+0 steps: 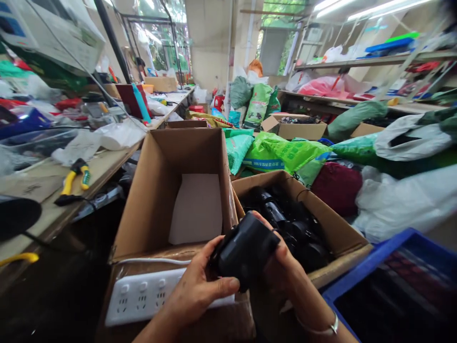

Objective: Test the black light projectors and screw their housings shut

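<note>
Count from where I stand: one black casing (244,250), two hands on it. Open cartons close by: two. The tall carton (132,205) has one flat pale sheet (198,209) inside; the wide carton (339,231), just to its right, holds a heap of black parts (278,214). One white power strip (134,300) in front of the tall carton, three outlets in plain sight. One pair of yellow-and-green pliers (76,181) on the desk (102,166) at left. One blue crate (378,267) at right.

Casing is up in the air, tilted, before the gap between the two cartons. Left hand (194,283): grip parted to the casing's width, pinching it, thumb on the near face, fingers round the left side. Right hand (287,264): grip against the right side, a finger along the top edge; a pale bangle (334,326) at the wrist.

Hard to make out: right thumb, behind the casing or in shadow. Power strip's far end partly covered by the left hand. Heaped parts overlap, no fair count. Crate cut off by the frame, its contents dark and blurred.
</note>
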`<state>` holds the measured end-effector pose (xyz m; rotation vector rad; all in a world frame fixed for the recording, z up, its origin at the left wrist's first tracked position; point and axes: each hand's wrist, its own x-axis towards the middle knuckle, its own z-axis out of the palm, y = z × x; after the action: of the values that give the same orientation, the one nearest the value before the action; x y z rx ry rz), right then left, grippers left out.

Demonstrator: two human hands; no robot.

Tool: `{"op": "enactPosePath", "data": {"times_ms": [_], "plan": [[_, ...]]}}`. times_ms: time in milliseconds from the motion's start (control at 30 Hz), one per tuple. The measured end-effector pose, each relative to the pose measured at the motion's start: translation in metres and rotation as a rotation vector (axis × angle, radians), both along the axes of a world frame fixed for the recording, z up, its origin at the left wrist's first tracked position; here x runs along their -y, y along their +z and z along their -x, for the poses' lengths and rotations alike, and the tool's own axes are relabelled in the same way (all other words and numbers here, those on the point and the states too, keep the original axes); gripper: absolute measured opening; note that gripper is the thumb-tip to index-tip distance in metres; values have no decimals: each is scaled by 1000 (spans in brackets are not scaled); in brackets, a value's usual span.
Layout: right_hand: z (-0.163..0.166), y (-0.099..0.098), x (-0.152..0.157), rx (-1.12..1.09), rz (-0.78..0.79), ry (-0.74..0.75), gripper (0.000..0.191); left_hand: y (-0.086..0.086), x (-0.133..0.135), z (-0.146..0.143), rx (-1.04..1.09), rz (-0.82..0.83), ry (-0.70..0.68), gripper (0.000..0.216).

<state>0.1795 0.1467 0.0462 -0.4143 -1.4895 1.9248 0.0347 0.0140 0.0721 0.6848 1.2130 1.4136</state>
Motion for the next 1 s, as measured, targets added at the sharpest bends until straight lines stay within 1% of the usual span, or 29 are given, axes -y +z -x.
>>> {"op": "enactPosePath", "data": {"times_ms": [67,100,133,267,367,467,500,533,600,633,667,700,733,767,800,833,867,900,933,967,1000], "plan": [[1,6,-3,-39,84,67,92,2,6,4,-36,16,-7,71],[3,9,-2,-38,107,62,92,2,8,5,-47,17,-6,69],[4,11,0,-11,81,32,90,2,10,6,-53,18,-8,67],[8,17,12,105,-126,-129,84,4,13,7,-142,90,15,65],[14,17,18,155,-362,-240,83,4,15,7,-260,120,79,59],[25,6,19,193,-591,-309,84,0,14,7,-350,156,139,54],[29,0,19,212,-623,-310,85,-1,13,8,-344,173,152,53],[31,-5,19,238,-620,-294,89,-2,13,9,-316,190,164,53],[28,-12,19,286,-524,-203,98,-1,12,13,-229,212,181,51],[22,-12,20,304,-459,-124,100,1,12,16,-188,221,186,49],[11,-10,20,327,-402,-11,98,3,12,19,-155,230,196,49],[-3,-5,20,353,-359,139,90,5,13,23,-130,237,213,49],[-19,1,20,392,-320,297,77,7,13,26,-111,243,229,49],[-36,8,17,451,-295,462,61,9,14,29,-93,245,243,51],[-54,14,14,518,-264,575,43,11,14,32,-76,243,257,52],[-69,18,8,599,-245,539,30,12,14,34,-62,235,267,53],[-81,18,2,676,-266,404,28,13,13,35,-51,226,270,54],[-90,14,-5,744,-302,222,29,13,12,36,-42,214,264,54],[-94,7,-11,795,-351,37,31,13,11,36,-37,203,256,54],[-93,-5,-17,833,-420,-106,38,14,10,35,-33,194,243,53],[-90,-18,-22,859,-493,-194,51,14,9,34,-30,185,226,53]]}}
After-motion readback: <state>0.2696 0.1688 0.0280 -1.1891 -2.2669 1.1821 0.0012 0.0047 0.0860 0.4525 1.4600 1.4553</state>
